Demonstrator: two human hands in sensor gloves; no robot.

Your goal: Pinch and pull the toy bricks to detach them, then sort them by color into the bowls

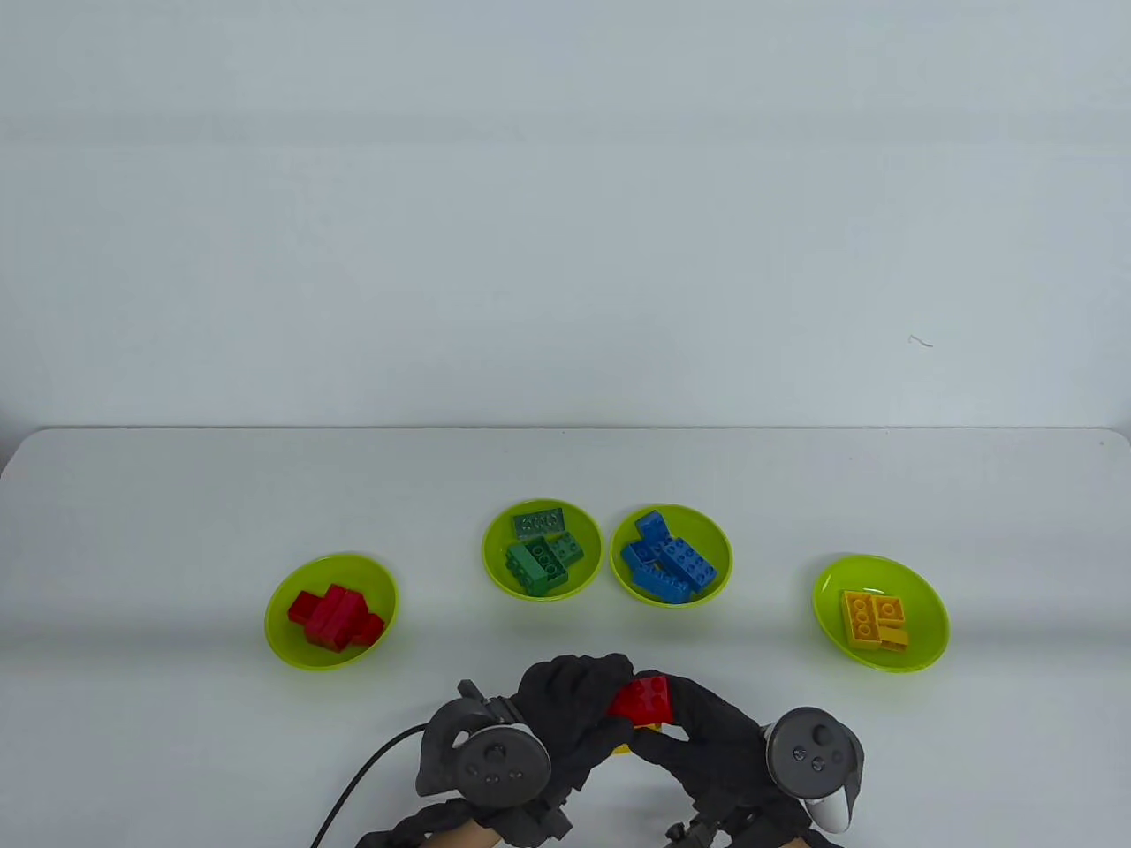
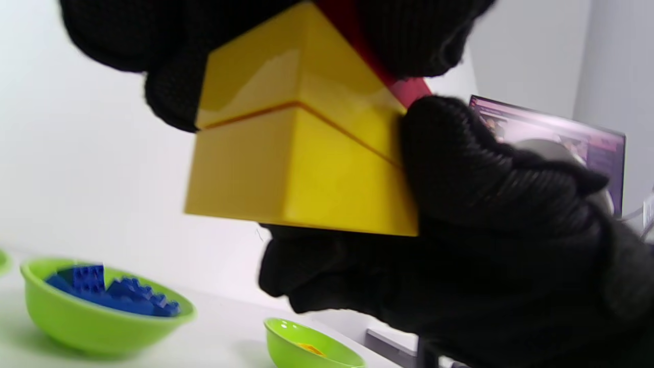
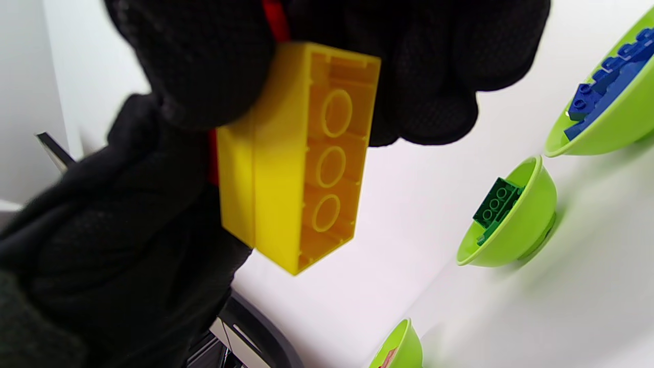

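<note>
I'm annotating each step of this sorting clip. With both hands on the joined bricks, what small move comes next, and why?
Probably pull the red brick off the stacked yellow bricks. Both the left hand and the right hand grip the stack, red still seated on yellow, so neither colour can go to a bowl yet.

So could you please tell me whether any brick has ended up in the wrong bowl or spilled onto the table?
Nothing stands out: red bricks, green bricks, blue bricks and yellow bricks each sit in their own bowl; none lies loose.
</note>
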